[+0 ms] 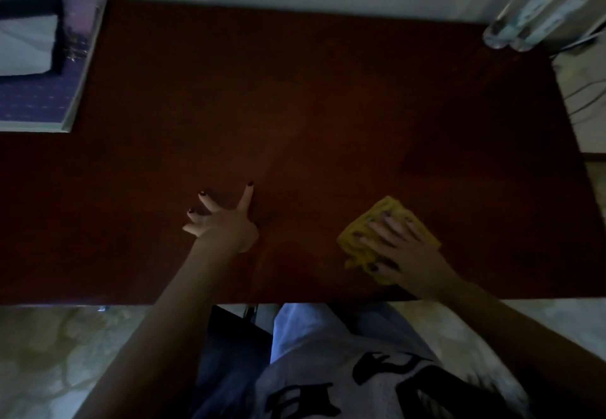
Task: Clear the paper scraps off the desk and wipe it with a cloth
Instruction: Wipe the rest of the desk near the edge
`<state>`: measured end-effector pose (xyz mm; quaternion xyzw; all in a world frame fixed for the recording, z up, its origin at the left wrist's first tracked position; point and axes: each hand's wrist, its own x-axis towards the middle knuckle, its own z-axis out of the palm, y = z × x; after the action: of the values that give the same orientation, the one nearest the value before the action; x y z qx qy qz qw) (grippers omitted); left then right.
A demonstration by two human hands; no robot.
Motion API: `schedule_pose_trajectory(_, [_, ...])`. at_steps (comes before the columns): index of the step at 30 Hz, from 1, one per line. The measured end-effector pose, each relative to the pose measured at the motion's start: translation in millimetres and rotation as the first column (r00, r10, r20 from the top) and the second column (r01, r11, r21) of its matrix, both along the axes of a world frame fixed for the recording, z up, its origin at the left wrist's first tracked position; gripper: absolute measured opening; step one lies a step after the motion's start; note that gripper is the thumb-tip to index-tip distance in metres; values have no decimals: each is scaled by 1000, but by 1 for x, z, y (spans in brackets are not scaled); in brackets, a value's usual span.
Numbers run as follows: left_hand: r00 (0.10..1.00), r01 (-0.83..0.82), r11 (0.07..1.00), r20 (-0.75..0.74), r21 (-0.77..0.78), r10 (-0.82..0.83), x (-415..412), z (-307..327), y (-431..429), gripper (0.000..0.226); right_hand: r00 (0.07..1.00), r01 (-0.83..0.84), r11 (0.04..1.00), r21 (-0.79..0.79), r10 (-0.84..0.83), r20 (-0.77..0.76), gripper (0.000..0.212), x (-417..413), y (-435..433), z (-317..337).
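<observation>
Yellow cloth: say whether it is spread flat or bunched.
Bunched: the yellow cloth lies crumpled in ridges under the right hand, pressed on the desk.

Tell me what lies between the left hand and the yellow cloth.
Nothing: the head view shows only bare desk between the left hand and the yellow cloth.

Crumpled yellow cloth (pixel 357 241) lies near-right on the reddish-brown wooden desk (pixel 295 90), right hand (pixel 410 254) flat on top. The left hand (pixel 226 225) is to its left. Purple cardboard tissue box (pixel 49 97) sits far-left, clear plastic bottles (pixel 537 8) far-right.
</observation>
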<state>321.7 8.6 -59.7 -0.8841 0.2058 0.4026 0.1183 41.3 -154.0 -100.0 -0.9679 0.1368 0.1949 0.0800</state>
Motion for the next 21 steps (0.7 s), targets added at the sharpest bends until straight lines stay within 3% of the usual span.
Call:
schedule_pose_trajectory(4, [1000,-23,970,-18,-243,19,-12,1,23,68,878,477,876,71,-479,21,69,-3,-27,7])
schedule_pose_trajectory(7, [998,-69,932,-14,-356,68,-30,4,37,68,843,536,844,12,-536,44,56,38,-3,3])
schedule_pose_trajectory(11, [988,-150,911,-17,-384,156,-56,4,55,68,958,280,954,104,-284,28,55,86,44,8])
schedule_pose_trajectory(14, [974,-218,899,-34,-380,222,-75,8,63,69,995,57,994,94,-64,78,55,97,85,9])
schedule_pose_trajectory(18, [976,-198,887,4,-416,219,-103,23,48,67,939,-306,947,93,285,190,53,59,93,1])
schedule_pose_trajectory(21, [987,-129,900,35,-417,158,-135,30,18,64,908,-381,924,-2,375,187,52,8,59,-7])
